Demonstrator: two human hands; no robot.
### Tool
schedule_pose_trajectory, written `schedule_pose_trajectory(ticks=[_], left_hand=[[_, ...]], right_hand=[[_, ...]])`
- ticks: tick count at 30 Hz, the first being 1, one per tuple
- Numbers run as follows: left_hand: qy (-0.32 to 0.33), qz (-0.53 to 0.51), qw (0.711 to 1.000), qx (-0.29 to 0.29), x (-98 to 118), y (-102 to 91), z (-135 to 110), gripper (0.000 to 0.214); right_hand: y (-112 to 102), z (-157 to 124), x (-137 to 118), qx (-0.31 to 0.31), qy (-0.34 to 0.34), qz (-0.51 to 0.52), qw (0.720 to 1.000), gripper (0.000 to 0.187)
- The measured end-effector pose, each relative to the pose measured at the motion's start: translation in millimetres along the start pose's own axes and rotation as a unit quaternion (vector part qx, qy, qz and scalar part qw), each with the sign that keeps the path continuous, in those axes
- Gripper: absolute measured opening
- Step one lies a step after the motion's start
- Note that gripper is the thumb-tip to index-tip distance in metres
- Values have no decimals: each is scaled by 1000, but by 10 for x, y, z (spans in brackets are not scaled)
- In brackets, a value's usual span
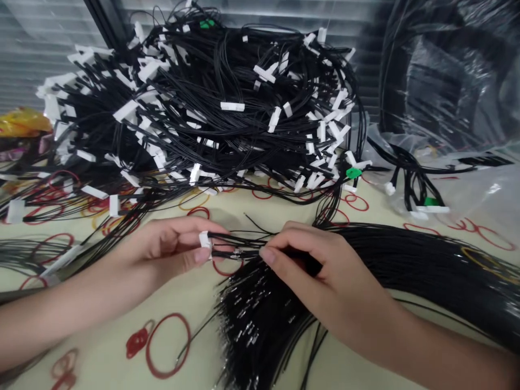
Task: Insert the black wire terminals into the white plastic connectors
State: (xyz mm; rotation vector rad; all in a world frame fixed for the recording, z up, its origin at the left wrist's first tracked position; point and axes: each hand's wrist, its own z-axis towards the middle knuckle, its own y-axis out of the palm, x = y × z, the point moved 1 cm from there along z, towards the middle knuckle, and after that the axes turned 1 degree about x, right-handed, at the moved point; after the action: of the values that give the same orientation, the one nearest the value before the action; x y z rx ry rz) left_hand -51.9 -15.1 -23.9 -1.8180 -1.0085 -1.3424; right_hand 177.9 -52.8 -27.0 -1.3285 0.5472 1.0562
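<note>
Between thumb and fingers, my left hand (174,246) pinches a small white plastic connector (205,239). Black wires (235,238) run from that connector to the right, some with bare metal terminals showing near it. My right hand (312,260) is closed on these wires a short way right of the connector, thumb against forefinger. Directly beneath the right hand lies a thick bundle of loose black wires (260,325), their silvery crimped ends fanned toward the left and front. Exactly how many wires the right fingers grip is hidden.
A big heap of black wire harnesses (227,130) with white connectors stands at the back. Red rubber bands (168,346) lie scattered on the pale tabletop (109,325). Clear plastic bags (455,81) occupy the right rear, and a yellow packet (24,123) sits far left.
</note>
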Motion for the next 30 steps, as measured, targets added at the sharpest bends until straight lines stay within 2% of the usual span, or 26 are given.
schedule_pose_trajectory(ticks=[6, 10, 18, 24, 30], left_hand=[[-4, -56, 998, 2, 0, -7, 1, 24], [-4, -58, 997, -52, -15, -20, 7, 23], [-14, -70, 996, -57, -46, -19, 8, 21], [-7, -80, 997, -23, -7, 50, -18, 27], [7, -75, 997, -35, -80, 18, 9, 19]], right_hand=[[21, -20, -12, 41, -46, -34, 998, 20], [32, -26, -4, 48, -67, -50, 995, 19], [28, -33, 18, 23, -81, -76, 994, 23], [17, -52, 22, 10, -82, -85, 993, 25], [19, -51, -5, -10, -84, -82, 993, 27]])
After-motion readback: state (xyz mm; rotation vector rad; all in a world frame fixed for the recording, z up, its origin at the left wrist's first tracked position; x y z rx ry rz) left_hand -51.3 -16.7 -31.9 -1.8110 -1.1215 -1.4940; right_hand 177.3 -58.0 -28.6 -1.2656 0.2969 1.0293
